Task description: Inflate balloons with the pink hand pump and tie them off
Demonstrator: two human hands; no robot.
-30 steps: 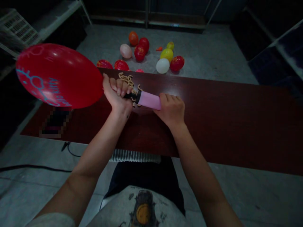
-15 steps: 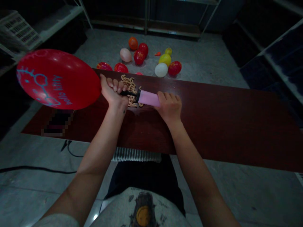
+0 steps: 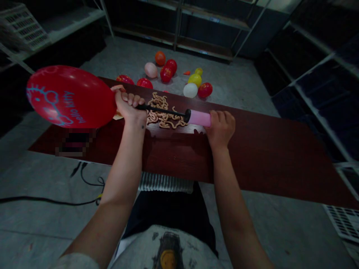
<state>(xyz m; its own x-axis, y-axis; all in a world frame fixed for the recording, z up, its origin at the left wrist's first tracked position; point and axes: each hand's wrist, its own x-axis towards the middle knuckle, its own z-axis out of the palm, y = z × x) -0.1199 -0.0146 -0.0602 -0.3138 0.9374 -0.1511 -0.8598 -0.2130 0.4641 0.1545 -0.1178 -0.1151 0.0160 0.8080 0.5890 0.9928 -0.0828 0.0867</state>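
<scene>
A large inflated red balloon (image 3: 73, 99) with blue "hello kitty" print hangs over the table's left part. Its neck end is at my left hand (image 3: 129, 104), whose fingers are closed around it and the black end of a balloon pump (image 3: 198, 117). From that hand a thin black rod runs right into the pump's pink barrel. My right hand (image 3: 221, 129) is wrapped round the barrel's far end. Behind and under the rod lies a pile of curled tan strips (image 3: 165, 121) on the dark red tabletop (image 3: 269, 149). How the neck sits on the pump is hidden.
Several balloons lie on the floor beyond the table, among them a white one (image 3: 190, 90) and an orange one (image 3: 160, 58). Metal shelves (image 3: 207, 18) stand behind. At the left, a black cable (image 3: 53, 201) crosses the floor, and a blurred-out object (image 3: 76, 142) rests on the table.
My right hand has drawn the pink barrel to the right, so more of the black rod shows between the hands. My left hand still grips the balloon's neck. The view has shifted slightly.
</scene>
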